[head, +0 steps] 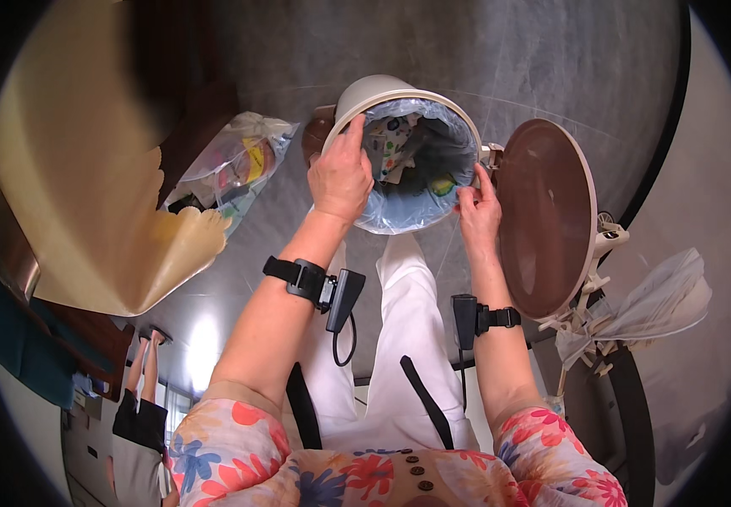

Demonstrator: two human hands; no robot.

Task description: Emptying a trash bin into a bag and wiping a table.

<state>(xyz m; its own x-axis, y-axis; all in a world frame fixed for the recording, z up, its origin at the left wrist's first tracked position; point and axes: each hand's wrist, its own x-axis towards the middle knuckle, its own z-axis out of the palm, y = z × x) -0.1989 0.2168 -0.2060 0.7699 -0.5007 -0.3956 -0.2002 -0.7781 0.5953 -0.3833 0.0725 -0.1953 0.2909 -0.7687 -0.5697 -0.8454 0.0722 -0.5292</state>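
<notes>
A beige pedal bin [378,85] is tipped on the floor with its mouth towards me. Its light blue plastic liner [397,218] is folded around the opening. Inside lie a crumpled patterned wrapper [396,136] and a small green-and-yellow scrap [442,185]. My left hand [340,177] grips the left rim, fingers stretched along it. On the right, my right hand [481,212] takes the rim and liner between its fingers, near the hinge. The brown lid [546,215] hangs wide out to the right.
A clear plastic bag of mixed items [238,165] rests left of the bin, beside a table with a scalloped beige cover [86,222]. At right stands a cream-coloured rack [593,285] with a translucent plastic bag [663,304]. Another person [140,412] stands at lower left.
</notes>
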